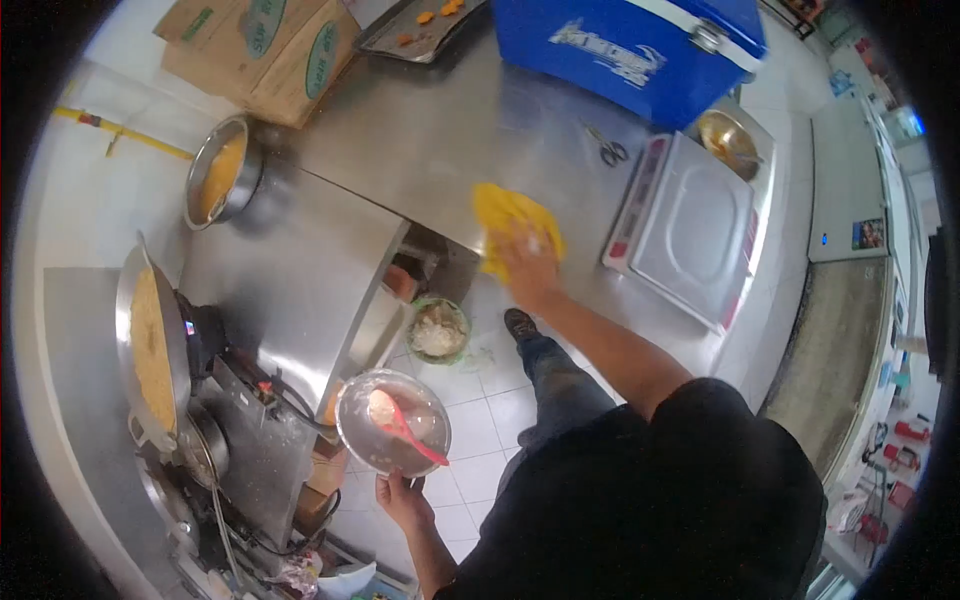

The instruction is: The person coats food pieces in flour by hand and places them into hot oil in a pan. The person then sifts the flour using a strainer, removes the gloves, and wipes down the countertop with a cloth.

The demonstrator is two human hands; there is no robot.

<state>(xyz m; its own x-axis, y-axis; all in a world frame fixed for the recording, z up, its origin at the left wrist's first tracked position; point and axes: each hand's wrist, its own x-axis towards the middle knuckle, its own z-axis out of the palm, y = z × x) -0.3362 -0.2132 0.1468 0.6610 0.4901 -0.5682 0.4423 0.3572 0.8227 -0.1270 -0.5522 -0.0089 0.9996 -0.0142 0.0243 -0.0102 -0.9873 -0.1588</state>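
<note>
My left hand [406, 500] grips the near rim of a metal bowl [352, 428], with the thumb and fingers at its edge. Inside the bowl lies a red spoon [402, 424] with some pale stuff at its head end. My right hand [530, 262] presses a yellow cloth [497, 208] onto the steel table [440, 150], near its front edge. That hand is slightly blurred, and its fingers are spread over the cloth. Nearby on the table lie black-handled scissors [612, 152] and a flat white scale [690, 225].
A blue cooler [630, 60], cardboard boxes [260, 60] and a tray [415, 35] stand along the back. At left are a deep metal bowl [250, 180] and a large wok [128, 300]. A green-rimmed bin [462, 345] stands on the floor by my foot.
</note>
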